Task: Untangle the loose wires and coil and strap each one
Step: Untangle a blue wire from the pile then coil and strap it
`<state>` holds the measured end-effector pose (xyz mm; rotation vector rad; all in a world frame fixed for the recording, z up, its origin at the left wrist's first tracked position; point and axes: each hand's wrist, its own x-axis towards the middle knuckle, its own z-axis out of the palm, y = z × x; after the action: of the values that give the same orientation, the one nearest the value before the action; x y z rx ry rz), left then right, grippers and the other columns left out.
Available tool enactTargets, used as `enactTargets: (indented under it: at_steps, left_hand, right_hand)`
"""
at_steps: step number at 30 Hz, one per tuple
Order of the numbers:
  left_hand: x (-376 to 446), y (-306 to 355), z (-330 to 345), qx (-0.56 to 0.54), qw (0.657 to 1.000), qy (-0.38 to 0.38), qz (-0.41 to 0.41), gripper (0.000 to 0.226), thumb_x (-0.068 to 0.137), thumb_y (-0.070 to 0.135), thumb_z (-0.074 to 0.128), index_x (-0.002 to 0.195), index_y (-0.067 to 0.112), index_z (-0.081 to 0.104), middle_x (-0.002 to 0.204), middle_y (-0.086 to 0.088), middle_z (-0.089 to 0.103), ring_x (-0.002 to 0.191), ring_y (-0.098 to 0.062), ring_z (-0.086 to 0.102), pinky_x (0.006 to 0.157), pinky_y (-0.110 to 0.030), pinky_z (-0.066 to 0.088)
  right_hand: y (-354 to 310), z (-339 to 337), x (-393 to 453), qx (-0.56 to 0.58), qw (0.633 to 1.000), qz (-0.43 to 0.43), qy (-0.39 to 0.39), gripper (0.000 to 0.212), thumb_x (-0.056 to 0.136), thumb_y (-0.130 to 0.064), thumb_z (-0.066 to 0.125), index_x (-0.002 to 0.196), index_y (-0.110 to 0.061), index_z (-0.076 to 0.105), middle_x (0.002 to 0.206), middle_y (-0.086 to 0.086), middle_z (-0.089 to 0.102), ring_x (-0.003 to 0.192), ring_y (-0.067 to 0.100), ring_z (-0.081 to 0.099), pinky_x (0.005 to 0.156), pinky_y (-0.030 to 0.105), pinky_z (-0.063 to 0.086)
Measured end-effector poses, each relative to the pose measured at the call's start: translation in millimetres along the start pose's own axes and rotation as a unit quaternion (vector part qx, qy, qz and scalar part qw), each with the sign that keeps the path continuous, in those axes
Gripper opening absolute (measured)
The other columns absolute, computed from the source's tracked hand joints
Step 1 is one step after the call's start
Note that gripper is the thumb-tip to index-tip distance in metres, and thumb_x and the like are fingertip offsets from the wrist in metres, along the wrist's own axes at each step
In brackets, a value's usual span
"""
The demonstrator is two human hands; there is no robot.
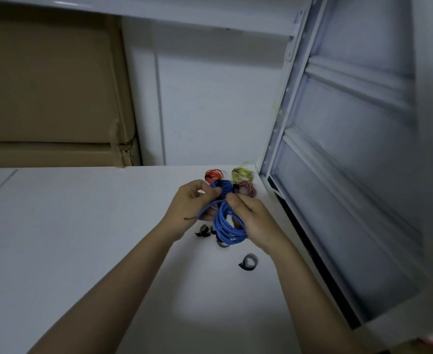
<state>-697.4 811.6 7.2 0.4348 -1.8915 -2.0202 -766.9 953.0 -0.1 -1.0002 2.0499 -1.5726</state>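
A coil of blue wire (227, 227) hangs between my hands above the white table (82, 226). My right hand (251, 217) grips the coil at its right side, thumb on top. My left hand (192, 204) pinches the wire's loose end, whose bare tip sticks out to the left. Behind them lie a second blue coil (223, 186), a red coil (213, 175), a yellow-green coil (241, 175) and a dark red coil (247, 189), each bundled. Black straps lie under the hands (202, 231) and nearer me (248, 261).
A grey metal shelf frame (338, 162) runs along the table's right edge. Cardboard boxes (51, 93) stand at the back left against the white wall.
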Motion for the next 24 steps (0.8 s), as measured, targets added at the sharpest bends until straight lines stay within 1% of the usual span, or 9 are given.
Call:
enactTargets:
  at_steps: [1, 3, 7, 9, 12, 17, 19, 22, 24]
  left_hand:
    - [0.3, 2.4, -2.8, -0.01, 1.0, -0.002, -0.014, 0.02, 0.092, 0.016, 0.063, 0.076, 0.007, 0.054, 0.066, -0.008, 0.069, 0.052, -0.015, 0.066, 0.047, -0.021, 0.051]
    - [0.5, 7.3, -9.7, -0.028, 0.999, -0.007, -0.036, 0.021, 0.092, 0.018, 0.063, 0.076, 0.009, 0.054, 0.071, -0.011, 0.07, 0.059, -0.018, 0.07, 0.051, -0.023, 0.053]
    - [-1.2, 16.5, -24.8, -0.023, 0.996, -0.064, -0.063, 0.019, 0.092, 0.022, 0.062, 0.079, 0.01, 0.054, 0.085, -0.016, 0.073, 0.079, -0.028, 0.073, 0.063, -0.028, 0.057]
    - [-2.2, 19.6, -30.9, -0.02, 0.993, -0.092, -0.074, 0.018, 0.092, 0.022, 0.062, 0.082, 0.009, 0.054, 0.09, -0.018, 0.073, 0.085, -0.03, 0.072, 0.067, -0.029, 0.058]
    - [-4.5, 23.3, -38.5, -0.002, 0.989, -0.119, -0.086, 0.016, 0.092, 0.021, 0.061, 0.083, 0.01, 0.054, 0.091, -0.02, 0.073, 0.085, -0.029, 0.072, 0.069, -0.03, 0.058]
    - [-7.2, 27.1, -49.4, 0.001, 0.982, -0.16, -0.102, 0.013, 0.092, 0.021, 0.061, 0.082, 0.014, 0.057, 0.09, -0.017, 0.073, 0.08, -0.025, 0.072, 0.068, -0.031, 0.058]
    - [-8.0, 29.6, -52.8, -0.002, 0.979, -0.173, -0.111, 0.012, 0.091, 0.024, 0.061, 0.085, 0.014, 0.06, 0.091, -0.015, 0.073, 0.08, -0.022, 0.072, 0.068, -0.029, 0.058]
    - [-9.6, 35.0, -58.0, -0.001, 0.97, -0.212, -0.119, 0.032, 0.081, 0.038, 0.064, 0.098, 0.011, 0.063, 0.096, -0.012, 0.073, 0.085, -0.019, 0.071, 0.073, -0.027, 0.058]
    - [-11.3, 37.7, -60.7, 0.011, 0.963, -0.239, -0.122, 0.032, 0.077, 0.034, 0.068, 0.101, 0.013, 0.065, 0.095, -0.01, 0.073, 0.085, -0.017, 0.071, 0.075, -0.026, 0.057]
  right_hand:
    - [-2.0, 2.3, 0.5, -0.009, 1.0, -0.012, -0.003, 0.032, 0.099, -0.037, 0.045, 0.071, -0.032, 0.057, 0.051, -0.011, 0.037, 0.049, 0.008, 0.034, 0.049, 0.022, 0.029]
    - [-4.9, 7.6, 0.6, -0.033, 0.999, -0.032, -0.011, 0.027, 0.1, -0.033, 0.045, 0.074, -0.035, 0.053, 0.049, -0.012, 0.039, 0.046, 0.005, 0.033, 0.048, 0.019, 0.03]
    - [-7.5, 14.9, 0.1, -0.017, 0.999, -0.038, 0.001, 0.028, 0.101, -0.029, 0.043, 0.076, -0.039, 0.05, 0.053, -0.008, 0.037, 0.049, 0.013, 0.033, 0.047, 0.025, 0.029]
    - [-7.7, 16.0, 0.3, -0.012, 0.999, -0.041, 0.002, 0.028, 0.101, -0.03, 0.042, 0.076, -0.039, 0.049, 0.055, -0.008, 0.036, 0.051, 0.015, 0.032, 0.047, 0.027, 0.028]
    - [-6.7, 19.3, 0.5, -0.046, 0.998, -0.05, -0.006, 0.021, 0.101, -0.034, 0.04, 0.082, -0.037, 0.048, 0.055, -0.012, 0.039, 0.05, 0.009, 0.036, 0.05, 0.023, 0.032]
    - [-8.9, 25.3, 1.2, -0.046, 0.998, -0.051, -0.009, 0.016, 0.101, -0.035, 0.039, 0.087, -0.035, 0.046, 0.057, -0.018, 0.046, 0.051, 0.0, 0.041, 0.051, 0.014, 0.036]
    - [-12.6, 26.8, 1.6, -0.069, 0.996, -0.047, -0.014, 0.016, 0.101, -0.037, 0.038, 0.089, -0.033, 0.046, 0.059, -0.015, 0.05, 0.051, 0.003, 0.045, 0.05, 0.014, 0.037]
    - [-16.7, 26.1, 3.6, -0.077, 0.996, -0.034, -0.027, 0.013, 0.102, -0.035, 0.038, 0.095, -0.03, 0.047, 0.069, -0.004, 0.057, 0.055, 0.01, 0.049, 0.054, 0.021, 0.039]
    - [-17.7, 25.7, 5.0, -0.091, 0.995, -0.021, -0.04, 0.014, 0.102, -0.034, 0.036, 0.094, -0.03, 0.047, 0.073, 0.006, 0.056, 0.057, 0.009, 0.048, 0.055, 0.027, 0.038]
